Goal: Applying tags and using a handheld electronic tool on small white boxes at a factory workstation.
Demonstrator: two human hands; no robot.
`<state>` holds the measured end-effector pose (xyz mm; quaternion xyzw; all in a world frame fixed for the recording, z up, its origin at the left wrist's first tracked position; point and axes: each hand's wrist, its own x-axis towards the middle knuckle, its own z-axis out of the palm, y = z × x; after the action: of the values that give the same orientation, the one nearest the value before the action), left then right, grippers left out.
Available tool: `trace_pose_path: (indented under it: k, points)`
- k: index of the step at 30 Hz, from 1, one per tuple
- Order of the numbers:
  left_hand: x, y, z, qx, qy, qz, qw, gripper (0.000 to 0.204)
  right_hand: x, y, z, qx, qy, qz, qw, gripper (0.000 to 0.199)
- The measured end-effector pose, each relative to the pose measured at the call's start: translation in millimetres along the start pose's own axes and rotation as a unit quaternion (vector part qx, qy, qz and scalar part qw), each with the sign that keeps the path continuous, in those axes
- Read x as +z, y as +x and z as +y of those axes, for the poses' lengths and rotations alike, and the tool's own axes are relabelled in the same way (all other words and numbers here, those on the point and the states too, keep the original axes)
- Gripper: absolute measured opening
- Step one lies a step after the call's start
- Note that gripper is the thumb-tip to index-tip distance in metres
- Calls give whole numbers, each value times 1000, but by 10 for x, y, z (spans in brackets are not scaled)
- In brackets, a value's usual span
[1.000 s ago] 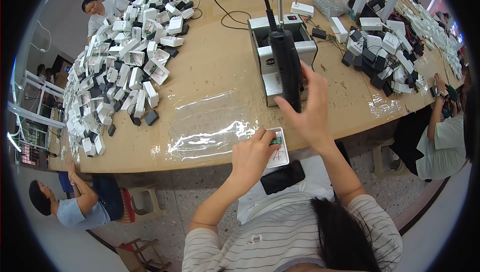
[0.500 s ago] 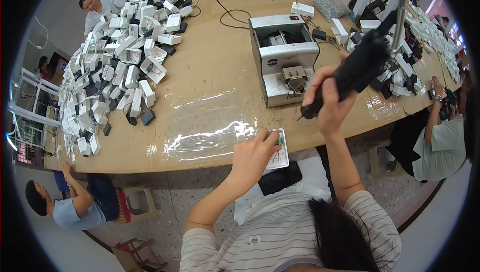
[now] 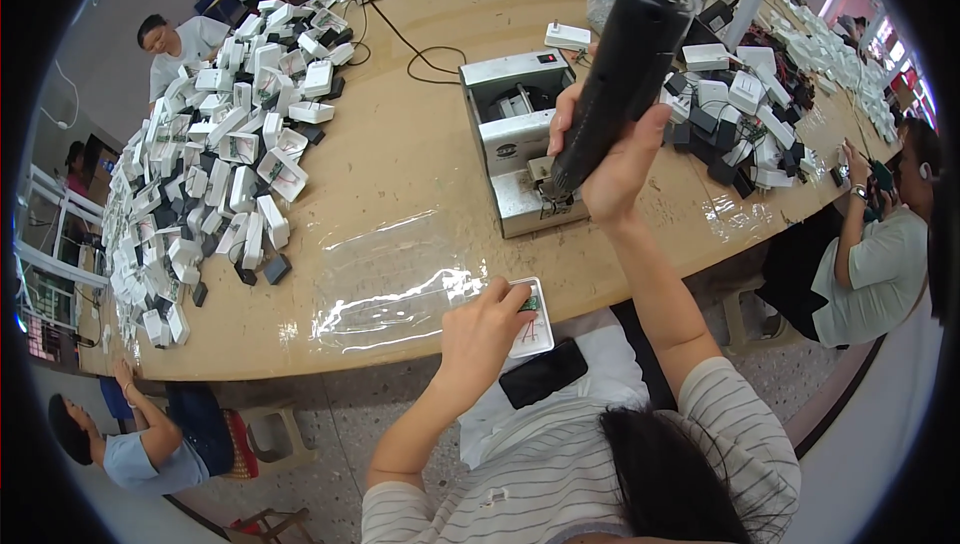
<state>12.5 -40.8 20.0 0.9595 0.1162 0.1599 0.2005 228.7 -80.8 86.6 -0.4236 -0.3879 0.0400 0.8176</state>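
Note:
My right hand (image 3: 620,176) is wrapped around a black electric screwdriver (image 3: 625,69) hanging by its upper end. The tool's lower end is at the front of a grey metal screw feeder (image 3: 500,72), by its small metal block; the bit itself is hidden. At the table's near edge my left hand (image 3: 482,332) grips a shallow white plastic case (image 3: 541,336), fingers over its left side. Inside the case are a small green circuit board (image 3: 532,303) and thin red wires. The left fingertips partly cover the board.
A large heap of white cases and black parts (image 3: 225,144) spreads over the table's left. More white and black adapters (image 3: 715,109) lie at the right. A black phone (image 3: 545,372) rests on white cloth below the table edge. Co-workers sit left and right.
My right hand has brought the screwdriver leftward to the front of the screw feeder, tilting it more upright. My left hand stays on the white case. The whole view has shifted slightly.

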Motion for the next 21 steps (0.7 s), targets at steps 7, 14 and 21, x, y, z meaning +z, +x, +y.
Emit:
trace_pose_path:
  k: [7, 14, 21]
  points:
    - [-11, 9, -7, -5, -5, -2, 1000, 24, 14, -23, 31, 13, -22, -26, 999, 92]
    - [-26, 9, -6, -31, -19, -26, 999, 26, 48, -20, -13, -10, -65, -60, 996, 82]
    - [-11, 21, 9, -36, -21, -27, 999, 26, 9, -4, 45, -47, -96, -105, 989, 79]
